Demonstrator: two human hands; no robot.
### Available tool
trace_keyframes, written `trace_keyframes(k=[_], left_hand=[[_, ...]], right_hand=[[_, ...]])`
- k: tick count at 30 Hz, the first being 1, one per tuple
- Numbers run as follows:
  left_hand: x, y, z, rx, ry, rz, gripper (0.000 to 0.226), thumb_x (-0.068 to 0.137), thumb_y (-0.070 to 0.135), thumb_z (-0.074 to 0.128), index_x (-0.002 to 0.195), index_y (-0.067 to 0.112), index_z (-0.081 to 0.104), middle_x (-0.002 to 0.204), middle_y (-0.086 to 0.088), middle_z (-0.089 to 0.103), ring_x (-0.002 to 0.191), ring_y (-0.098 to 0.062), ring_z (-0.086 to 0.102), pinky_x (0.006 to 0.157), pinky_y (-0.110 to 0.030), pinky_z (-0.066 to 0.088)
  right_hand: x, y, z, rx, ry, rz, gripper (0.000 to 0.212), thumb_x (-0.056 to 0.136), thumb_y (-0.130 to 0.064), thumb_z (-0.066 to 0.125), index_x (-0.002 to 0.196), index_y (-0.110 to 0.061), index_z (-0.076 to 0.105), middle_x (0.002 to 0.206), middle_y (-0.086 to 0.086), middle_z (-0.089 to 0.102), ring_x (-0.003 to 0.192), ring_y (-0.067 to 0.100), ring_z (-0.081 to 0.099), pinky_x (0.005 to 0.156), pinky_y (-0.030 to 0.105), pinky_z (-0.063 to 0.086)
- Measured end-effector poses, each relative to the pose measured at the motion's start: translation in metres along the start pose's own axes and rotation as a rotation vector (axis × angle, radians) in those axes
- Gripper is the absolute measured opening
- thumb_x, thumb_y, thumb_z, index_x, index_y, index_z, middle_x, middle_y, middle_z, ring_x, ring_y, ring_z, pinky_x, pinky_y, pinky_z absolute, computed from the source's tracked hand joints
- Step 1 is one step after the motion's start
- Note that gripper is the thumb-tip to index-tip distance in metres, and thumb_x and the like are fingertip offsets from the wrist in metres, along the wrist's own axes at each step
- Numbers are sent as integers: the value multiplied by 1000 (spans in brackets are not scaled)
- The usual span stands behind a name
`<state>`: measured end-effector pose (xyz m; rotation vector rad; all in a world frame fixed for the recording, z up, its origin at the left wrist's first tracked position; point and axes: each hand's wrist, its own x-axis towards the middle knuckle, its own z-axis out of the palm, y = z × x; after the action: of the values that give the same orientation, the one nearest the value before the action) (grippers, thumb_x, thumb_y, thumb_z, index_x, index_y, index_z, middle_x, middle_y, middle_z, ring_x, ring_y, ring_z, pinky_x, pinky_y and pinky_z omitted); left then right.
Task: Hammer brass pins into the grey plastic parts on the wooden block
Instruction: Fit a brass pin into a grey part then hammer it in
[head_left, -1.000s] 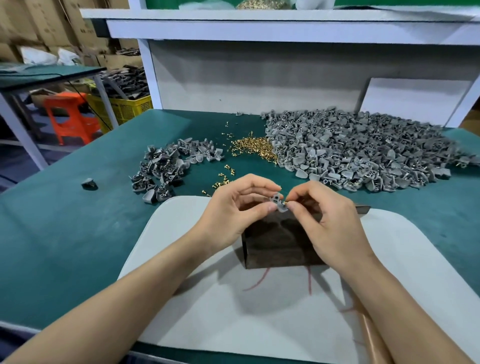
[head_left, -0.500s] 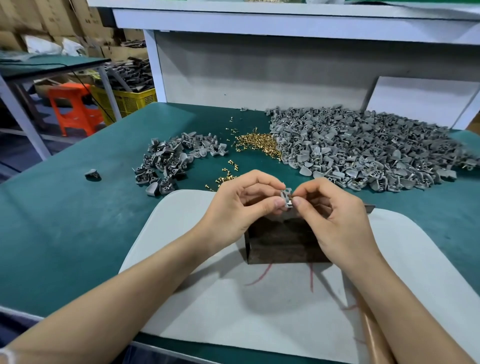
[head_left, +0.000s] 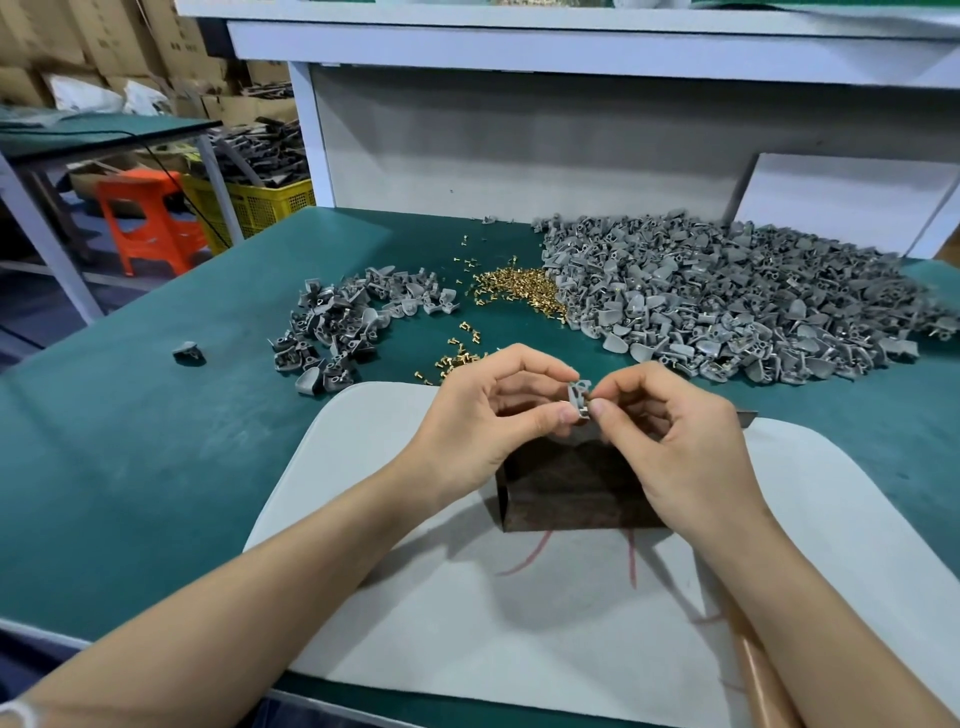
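Both hands have slid a bit to the right, and the small grey part (head_left: 578, 399) now stands more upright. The left hand (head_left: 483, 415) and the right hand (head_left: 675, 431) each pinch it with thumb and finger. It sits in the middle of the picture, just above the dark wooden block (head_left: 566, 493).

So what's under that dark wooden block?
The block stands on a pale grey mat, which lies on the green table. Red lines on the mat run up to its near edge; whether they continue underneath is hidden.
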<state>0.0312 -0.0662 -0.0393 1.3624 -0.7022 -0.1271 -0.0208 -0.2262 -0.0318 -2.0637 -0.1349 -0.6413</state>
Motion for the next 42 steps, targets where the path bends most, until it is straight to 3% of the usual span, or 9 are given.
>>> trace_keyframes(k=[10,21,29,36,42], left_hand=[[1,-2,-1,88,24,11,24,74,2,74,92,15,64,79,8,72,80,-5,68,77,-14,50],[1,-4,1,127,64,30,28,74,-4,74,85,20,65,78,12,72,80,-2,68,77,-14,50],[2,-3,2,133,73,26,28,71,-4,76,83,19,66,75,9,71,78,-3,68,77,-14,50],[-1,-3,5,137,58,59,28,74,-4,74,87,19,64,79,13,70,80,-2,66,80,-14,49],[1,-4,2,134,47,78,28,75,-1,73,91,21,65,82,11,69,82,-3,64,82,-16,50]], right_hand=[[0,-1,1,18,5,10,17,80,-11,70,75,-26,64,74,-11,68,68,11,64,70,35,55],[3,3,1,60,-24,34,21,80,-8,71,72,-26,64,72,-11,68,65,9,62,66,20,51],[4,3,-1,53,-61,32,20,80,-8,71,71,-25,65,73,-9,68,67,8,63,67,20,51],[2,-4,-9,175,-107,62,21,83,-1,63,73,-19,66,61,-1,63,57,7,58,61,13,46],[2,-6,-12,140,-128,79,22,85,-1,62,75,-20,67,66,8,67,61,17,63,65,24,50]])
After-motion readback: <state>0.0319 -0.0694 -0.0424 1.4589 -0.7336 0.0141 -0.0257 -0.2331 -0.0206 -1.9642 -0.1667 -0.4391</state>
